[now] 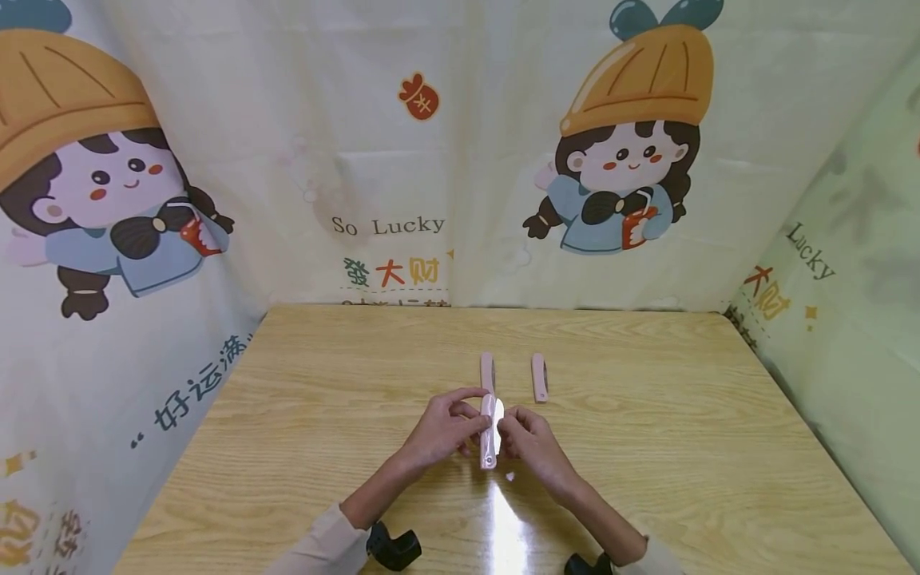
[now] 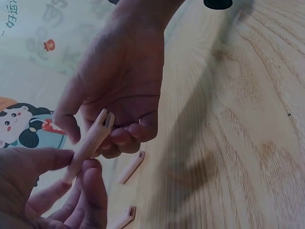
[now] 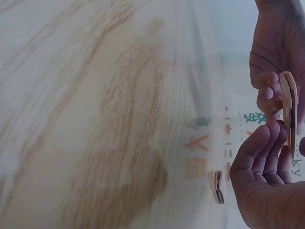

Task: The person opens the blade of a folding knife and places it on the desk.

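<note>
- On the wooden table (image 1: 323,383), two pink pieces are lying beyond the hands: the nearer one (image 1: 487,366) is sitting straight ahead of the held piece, the farther one (image 1: 540,379) off to its right.
- A printed cloth (image 1: 496,120) is hanging behind the table, and glare (image 1: 507,531) is shining in front of the hands.
- The left hand (image 1: 444,423) is pinching the held pink piece (image 1: 489,449) between the two hands, its fingers partly covering it.
- The right hand (image 1: 539,449) is curling its fingers just beside that piece; whether they are gripping it, I cannot tell.
- The left wrist view is showing a slotted end, which the head view is not revealing.
- The right wrist view is showing a dark line running lengthwise along the held piece.
</note>
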Action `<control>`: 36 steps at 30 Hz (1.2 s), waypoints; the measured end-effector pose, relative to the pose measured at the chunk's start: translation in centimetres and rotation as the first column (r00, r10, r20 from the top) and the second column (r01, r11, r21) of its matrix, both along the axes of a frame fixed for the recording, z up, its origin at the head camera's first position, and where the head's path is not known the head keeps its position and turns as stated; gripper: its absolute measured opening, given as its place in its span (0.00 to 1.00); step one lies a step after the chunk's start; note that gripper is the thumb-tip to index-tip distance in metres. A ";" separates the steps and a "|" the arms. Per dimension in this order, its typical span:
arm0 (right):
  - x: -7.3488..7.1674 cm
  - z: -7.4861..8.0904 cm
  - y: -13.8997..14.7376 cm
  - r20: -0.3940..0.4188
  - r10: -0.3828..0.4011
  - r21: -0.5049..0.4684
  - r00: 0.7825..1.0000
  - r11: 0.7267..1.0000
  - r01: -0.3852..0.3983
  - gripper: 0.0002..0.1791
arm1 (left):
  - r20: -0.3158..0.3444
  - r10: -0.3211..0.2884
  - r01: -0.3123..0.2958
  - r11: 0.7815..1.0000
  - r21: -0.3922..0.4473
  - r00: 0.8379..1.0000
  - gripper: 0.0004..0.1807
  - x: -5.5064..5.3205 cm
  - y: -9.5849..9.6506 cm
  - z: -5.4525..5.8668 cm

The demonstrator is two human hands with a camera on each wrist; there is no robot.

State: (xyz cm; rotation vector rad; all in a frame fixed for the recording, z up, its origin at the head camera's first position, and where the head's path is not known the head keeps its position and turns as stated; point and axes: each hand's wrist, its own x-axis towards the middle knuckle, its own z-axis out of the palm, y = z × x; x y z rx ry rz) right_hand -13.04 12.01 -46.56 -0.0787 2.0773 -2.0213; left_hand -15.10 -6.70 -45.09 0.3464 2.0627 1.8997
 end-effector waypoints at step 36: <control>-0.8 0.8 0.6 -0.039 0.023 0.076 0.999 0.997 -0.020 0.12 | -0.696 -0.624 -0.362 0.594 -0.718 0.356 0.25 0.6 -1.9 1.2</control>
